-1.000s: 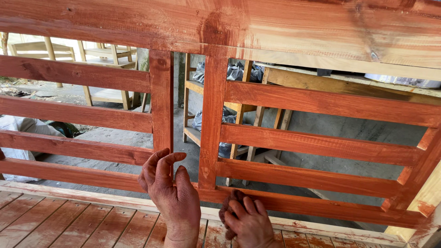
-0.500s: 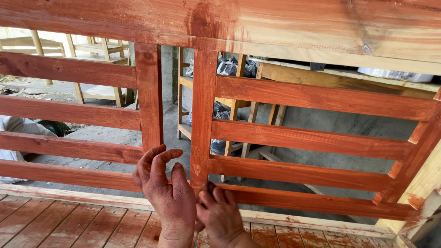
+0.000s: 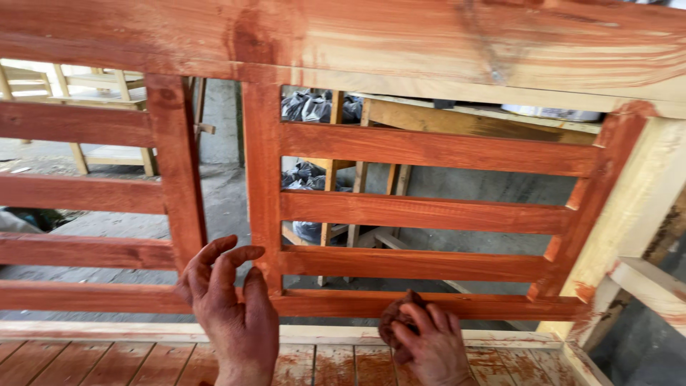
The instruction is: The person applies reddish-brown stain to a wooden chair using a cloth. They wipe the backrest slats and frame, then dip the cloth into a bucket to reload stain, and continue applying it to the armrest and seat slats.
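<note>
Right hand [image 3: 429, 347] is clamping a stain rag [image 3: 397, 319] against the bottom rail [image 3: 443, 306], left hand [image 3: 232, 304] resting open on the post [image 3: 263, 179]; wet stain risking smears.

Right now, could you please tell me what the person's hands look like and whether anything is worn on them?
Both hands are bare: no gloves, rings or watch show. The left hand and right hand are smeared with reddish-brown stain. No sleeves are in view at the wrists.

Red-stained slatted wooden frame [image 3: 429, 214] above a stain-smeared plank floor [image 3: 107, 361].
</note>
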Tool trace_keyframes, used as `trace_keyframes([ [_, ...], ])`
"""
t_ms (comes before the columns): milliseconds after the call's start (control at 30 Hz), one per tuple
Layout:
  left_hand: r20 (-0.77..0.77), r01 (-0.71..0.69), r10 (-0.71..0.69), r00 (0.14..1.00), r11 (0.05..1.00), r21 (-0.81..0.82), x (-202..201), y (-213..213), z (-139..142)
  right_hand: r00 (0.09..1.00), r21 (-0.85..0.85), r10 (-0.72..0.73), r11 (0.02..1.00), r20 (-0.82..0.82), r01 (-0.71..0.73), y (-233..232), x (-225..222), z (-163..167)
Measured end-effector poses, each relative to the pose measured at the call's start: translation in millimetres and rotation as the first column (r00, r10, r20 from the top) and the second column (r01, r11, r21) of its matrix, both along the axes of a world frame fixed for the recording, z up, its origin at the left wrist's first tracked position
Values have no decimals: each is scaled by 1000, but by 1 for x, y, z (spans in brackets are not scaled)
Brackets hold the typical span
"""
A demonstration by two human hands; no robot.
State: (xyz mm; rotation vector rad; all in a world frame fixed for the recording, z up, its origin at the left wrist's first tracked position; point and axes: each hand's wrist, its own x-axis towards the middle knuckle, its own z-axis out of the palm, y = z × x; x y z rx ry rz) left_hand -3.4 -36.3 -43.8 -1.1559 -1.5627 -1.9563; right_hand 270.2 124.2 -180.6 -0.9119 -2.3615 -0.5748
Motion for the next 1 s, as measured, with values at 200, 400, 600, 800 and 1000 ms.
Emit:
trace_keyframes([
  [200, 58, 28, -27, 998, 1000, -8, 12, 9, -3, 957, -51, -286, 956, 41, 288, 24, 98, -6],
  [400, 39, 59, -58, 998, 998, -27, 32, 28, -2, 867, -140, -489, 856, 94, 498, 46, 175, -10],
  [600, 35, 67, -66, 997, 997, -44, 35, 37, -6, 813, -167, -559, 797, 160, 581, 63, 222, -13],
  [800, 50, 14, -11, 999, 998, -68, 18, 28, -8, 837, 92, -154, 967, -524, 236, 40, 213, -22],
  [1000, 123, 83, -90, 988, 994, 65, 36, 35, -2, 601, 176, -51, 933, -798, 313, 47, 204, 26],
])
